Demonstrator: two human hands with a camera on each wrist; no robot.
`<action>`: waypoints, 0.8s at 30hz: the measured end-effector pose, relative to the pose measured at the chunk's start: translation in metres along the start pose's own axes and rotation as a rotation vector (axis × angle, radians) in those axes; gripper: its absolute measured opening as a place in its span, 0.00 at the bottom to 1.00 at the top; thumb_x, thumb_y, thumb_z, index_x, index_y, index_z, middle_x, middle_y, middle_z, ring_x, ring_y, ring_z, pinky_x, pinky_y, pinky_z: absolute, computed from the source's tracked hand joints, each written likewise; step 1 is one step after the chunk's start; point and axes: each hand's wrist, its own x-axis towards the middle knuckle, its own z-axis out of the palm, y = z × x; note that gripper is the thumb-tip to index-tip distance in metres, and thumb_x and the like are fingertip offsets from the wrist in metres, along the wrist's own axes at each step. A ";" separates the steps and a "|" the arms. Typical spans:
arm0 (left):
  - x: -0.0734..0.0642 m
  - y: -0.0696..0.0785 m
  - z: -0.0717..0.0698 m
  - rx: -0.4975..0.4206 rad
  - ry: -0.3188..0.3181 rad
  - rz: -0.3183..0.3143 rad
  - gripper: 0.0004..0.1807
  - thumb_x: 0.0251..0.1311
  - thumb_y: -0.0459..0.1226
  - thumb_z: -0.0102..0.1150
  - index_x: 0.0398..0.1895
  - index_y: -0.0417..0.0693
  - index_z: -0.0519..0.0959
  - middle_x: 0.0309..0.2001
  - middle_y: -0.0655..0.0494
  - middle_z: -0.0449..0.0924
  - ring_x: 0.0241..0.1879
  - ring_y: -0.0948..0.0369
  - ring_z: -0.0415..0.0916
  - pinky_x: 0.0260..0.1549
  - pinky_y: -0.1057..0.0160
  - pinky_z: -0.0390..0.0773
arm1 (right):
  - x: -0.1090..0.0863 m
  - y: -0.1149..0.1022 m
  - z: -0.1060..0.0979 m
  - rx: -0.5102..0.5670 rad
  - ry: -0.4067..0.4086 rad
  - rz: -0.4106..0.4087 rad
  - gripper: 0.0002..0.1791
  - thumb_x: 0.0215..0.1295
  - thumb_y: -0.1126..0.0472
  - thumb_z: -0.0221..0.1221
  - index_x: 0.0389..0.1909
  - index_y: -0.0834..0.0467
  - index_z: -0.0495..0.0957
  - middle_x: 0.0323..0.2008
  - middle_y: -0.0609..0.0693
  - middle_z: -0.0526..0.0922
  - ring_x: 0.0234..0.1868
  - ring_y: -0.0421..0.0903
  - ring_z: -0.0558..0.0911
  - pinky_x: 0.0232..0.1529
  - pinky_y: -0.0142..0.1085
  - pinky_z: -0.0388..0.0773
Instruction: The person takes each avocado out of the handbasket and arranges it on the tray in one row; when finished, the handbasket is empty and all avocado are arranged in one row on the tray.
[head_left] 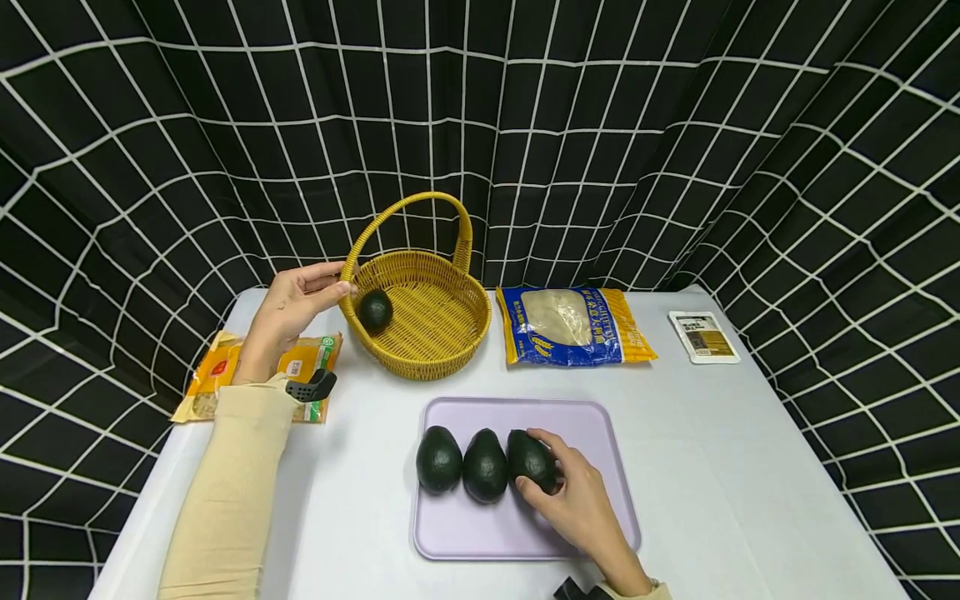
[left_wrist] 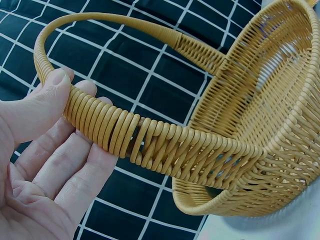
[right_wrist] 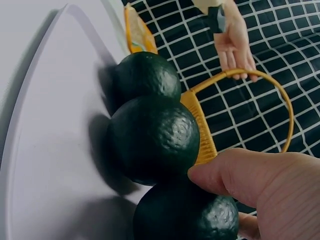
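My left hand [head_left: 288, 307] pinches the handle [left_wrist: 97, 117] of a yellow wicker basket [head_left: 431, 325] between thumb and fingers, low on its left side. Inside the basket, against the left wall, lies one dark green avocado [head_left: 375, 311]. Nearer to me is a pale lilac tray [head_left: 487, 537] with three avocados side by side. My right hand [head_left: 577, 504] grips the rightmost avocado [head_left: 531, 461], thumb on the near side and fingers round the far side. The middle avocado [right_wrist: 154, 140] and the left avocado [head_left: 438, 460] lie beside it, untouched by the hand.
An orange food packet [head_left: 213, 379] lies partly under the left forearm. Right of the basket is a blue and yellow packet [head_left: 558, 327]. A small flat packet [head_left: 703, 337] lies at the table's far right. A black, white-gridded curtain [head_left: 570, 150] hangs behind the white table [head_left: 720, 467].
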 end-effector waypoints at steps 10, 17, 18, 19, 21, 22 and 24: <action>0.001 0.000 0.000 0.001 0.007 0.003 0.29 0.71 0.42 0.61 0.72 0.42 0.70 0.39 0.74 0.84 0.46 0.74 0.81 0.53 0.77 0.78 | 0.001 0.001 -0.001 -0.031 -0.041 0.013 0.35 0.50 0.51 0.75 0.63 0.45 0.77 0.38 0.48 0.85 0.34 0.37 0.77 0.36 0.34 0.74; 0.001 0.000 0.001 0.002 0.011 0.002 0.29 0.70 0.43 0.61 0.71 0.42 0.71 0.39 0.75 0.84 0.45 0.75 0.81 0.53 0.77 0.78 | 0.001 0.001 0.000 -0.038 -0.044 0.018 0.35 0.50 0.51 0.75 0.63 0.46 0.77 0.36 0.46 0.84 0.33 0.36 0.76 0.36 0.33 0.72; 0.001 0.000 0.001 -0.003 0.013 0.003 0.29 0.70 0.42 0.61 0.71 0.41 0.71 0.38 0.75 0.84 0.45 0.75 0.82 0.52 0.77 0.78 | 0.001 0.001 0.000 -0.041 -0.043 0.017 0.35 0.50 0.51 0.75 0.63 0.46 0.77 0.36 0.46 0.84 0.33 0.36 0.75 0.36 0.33 0.71; 0.001 0.000 0.001 -0.008 0.013 0.005 0.29 0.70 0.42 0.61 0.71 0.41 0.71 0.38 0.75 0.84 0.45 0.75 0.82 0.52 0.77 0.78 | 0.001 0.001 0.000 -0.044 -0.042 0.016 0.35 0.51 0.51 0.75 0.63 0.46 0.77 0.35 0.45 0.84 0.32 0.36 0.75 0.35 0.33 0.71; 0.001 0.000 0.001 -0.013 0.013 0.008 0.29 0.70 0.42 0.61 0.71 0.40 0.71 0.38 0.75 0.84 0.44 0.76 0.82 0.51 0.78 0.79 | 0.000 0.001 0.000 -0.054 -0.043 0.015 0.35 0.51 0.51 0.75 0.63 0.46 0.77 0.35 0.44 0.83 0.32 0.36 0.73 0.35 0.32 0.69; 0.001 0.000 0.001 -0.015 0.014 0.010 0.29 0.70 0.42 0.61 0.71 0.40 0.71 0.38 0.76 0.84 0.44 0.76 0.82 0.51 0.78 0.79 | 0.000 0.001 0.000 -0.059 -0.045 0.015 0.35 0.51 0.50 0.74 0.63 0.46 0.77 0.34 0.44 0.82 0.32 0.36 0.73 0.35 0.32 0.69; 0.001 0.000 0.001 -0.017 0.013 0.010 0.29 0.70 0.42 0.61 0.71 0.39 0.71 0.38 0.75 0.84 0.44 0.75 0.82 0.51 0.78 0.79 | -0.001 0.001 -0.001 -0.067 -0.052 0.014 0.35 0.52 0.50 0.74 0.64 0.46 0.76 0.34 0.44 0.82 0.32 0.36 0.72 0.35 0.32 0.69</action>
